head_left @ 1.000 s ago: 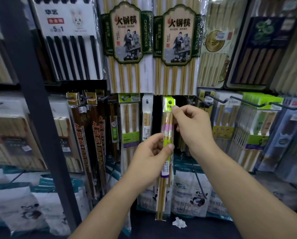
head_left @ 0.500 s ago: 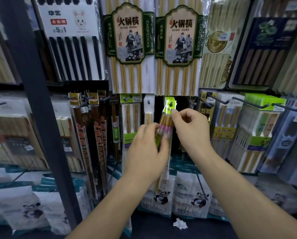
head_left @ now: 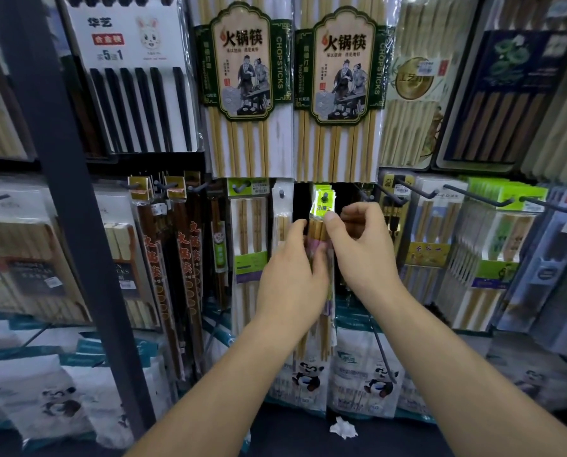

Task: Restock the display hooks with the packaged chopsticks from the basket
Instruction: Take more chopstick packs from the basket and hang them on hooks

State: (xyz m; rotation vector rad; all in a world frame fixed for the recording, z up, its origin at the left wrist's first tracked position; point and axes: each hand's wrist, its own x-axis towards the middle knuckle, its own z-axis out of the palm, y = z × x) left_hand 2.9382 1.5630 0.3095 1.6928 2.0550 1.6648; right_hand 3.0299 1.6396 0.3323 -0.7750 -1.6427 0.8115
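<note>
A narrow pack of bamboo chopsticks [head_left: 321,222] with a lime-green header card hangs upright in the middle of the display. The dark hook tip [head_left: 324,198] pokes through the hole in its header. My left hand [head_left: 292,275] grips the pack's middle from the left, fingers curled round it. My right hand [head_left: 361,245] pinches the pack just under the header, thumb on its front. The pack's lower end shows below my left wrist. No basket is in view.
Two large green-labelled chopstick packs [head_left: 245,87] hang directly above. Bare dark hooks [head_left: 417,191] jut out to the right over green-headed packs [head_left: 503,232]. A dark upright post [head_left: 77,225] stands at left. Panda-printed bags [head_left: 308,377] line the bottom row.
Both hands have carried the pack up and toward the display. Its header, free in front of the rack before, now sits over the hook tip. My left hand has slid higher along the pack.
</note>
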